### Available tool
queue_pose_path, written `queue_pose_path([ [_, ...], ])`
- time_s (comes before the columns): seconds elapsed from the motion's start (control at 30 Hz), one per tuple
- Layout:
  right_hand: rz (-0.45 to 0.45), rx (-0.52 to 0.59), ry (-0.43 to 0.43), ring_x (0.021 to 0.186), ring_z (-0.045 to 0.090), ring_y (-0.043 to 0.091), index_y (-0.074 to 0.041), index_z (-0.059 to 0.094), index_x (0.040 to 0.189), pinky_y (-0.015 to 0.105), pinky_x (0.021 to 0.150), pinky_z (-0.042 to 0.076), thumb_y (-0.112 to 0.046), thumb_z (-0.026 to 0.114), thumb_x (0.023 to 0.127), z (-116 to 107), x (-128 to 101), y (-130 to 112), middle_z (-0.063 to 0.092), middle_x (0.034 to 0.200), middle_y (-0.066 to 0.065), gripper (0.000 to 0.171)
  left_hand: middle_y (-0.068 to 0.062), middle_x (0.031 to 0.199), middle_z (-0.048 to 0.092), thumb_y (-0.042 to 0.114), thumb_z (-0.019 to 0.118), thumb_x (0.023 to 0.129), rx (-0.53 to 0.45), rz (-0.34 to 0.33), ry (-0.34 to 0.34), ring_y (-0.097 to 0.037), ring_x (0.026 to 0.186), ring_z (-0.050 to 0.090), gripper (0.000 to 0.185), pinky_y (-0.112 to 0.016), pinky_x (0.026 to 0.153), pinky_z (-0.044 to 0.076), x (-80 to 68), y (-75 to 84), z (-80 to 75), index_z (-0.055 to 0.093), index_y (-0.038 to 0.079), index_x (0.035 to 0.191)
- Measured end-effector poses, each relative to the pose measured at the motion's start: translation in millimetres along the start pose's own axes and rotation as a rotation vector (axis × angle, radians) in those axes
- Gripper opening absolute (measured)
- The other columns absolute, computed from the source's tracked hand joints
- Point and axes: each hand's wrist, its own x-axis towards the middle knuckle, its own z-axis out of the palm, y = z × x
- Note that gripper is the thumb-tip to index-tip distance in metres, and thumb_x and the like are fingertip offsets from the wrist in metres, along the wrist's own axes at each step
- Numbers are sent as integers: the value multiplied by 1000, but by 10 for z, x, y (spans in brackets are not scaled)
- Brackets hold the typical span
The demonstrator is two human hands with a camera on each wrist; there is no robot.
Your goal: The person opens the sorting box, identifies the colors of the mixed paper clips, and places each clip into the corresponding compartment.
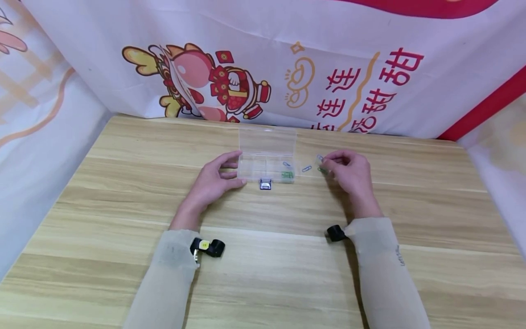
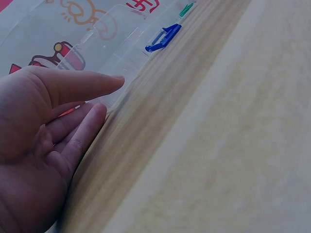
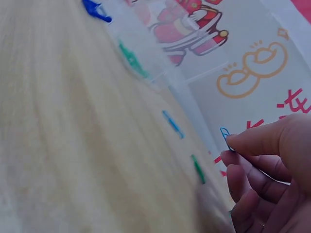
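Note:
A clear plastic compartment box [image 1: 252, 171] stands on the table with its lid raised at the back and a blue latch [image 1: 265, 184] at its front. My left hand [image 1: 213, 178] holds the box's left end, the thumb at the front corner and the fingers around the side. In the box's right part lie green paper clips [image 1: 287, 174] and a blue one. My right hand [image 1: 349, 171] pinches a blue paper clip [image 3: 224, 132] between thumb and forefinger, raised above the table. Beneath that hand lies a green paper clip [image 3: 198, 169]. Between hand and box lies another blue paper clip [image 1: 307, 169].
The wooden table [image 1: 267, 274] reaches back to a white cloth [image 1: 296, 59] printed with red and yellow figures, which hangs just behind the raised lid. Black wrist straps [image 1: 207, 246] sit over both pale sleeves.

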Motion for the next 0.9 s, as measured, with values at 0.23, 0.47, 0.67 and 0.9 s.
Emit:
queue_pose_path([
  [0.23,-14,70,-20,92,65,19,-18,72,125,27,73,58,-31,74,103,-47,-34,-55,69,110,-1,25,-14,149,59,3,84,91,2,7,3,-35,133,66,80,-43,113,59,2,-6,7,51,25,161],
  [0.47,-83,24,-55,90,65,18,-13,74,122,25,69,57,-26,74,103,34,-47,-76,69,107,2,24,-13,149,59,4,84,91,4,-3,2,-34,133,66,80,-43,113,59,2,-5,3,51,26,161],
  [0.67,-153,-28,-85,88,63,20,-10,75,118,22,65,54,-22,72,104,228,-55,-100,69,105,5,18,-14,149,59,3,84,91,-3,3,-3,-34,133,66,81,-43,112,60,7,-9,2,51,26,161],
  [0.9,-210,-32,-118,90,62,21,-11,78,112,26,68,54,-19,73,103,434,-58,-166,70,105,7,13,-13,149,58,4,84,90,0,-5,6,-34,133,66,81,-42,113,60,-3,-2,8,51,27,160],
])
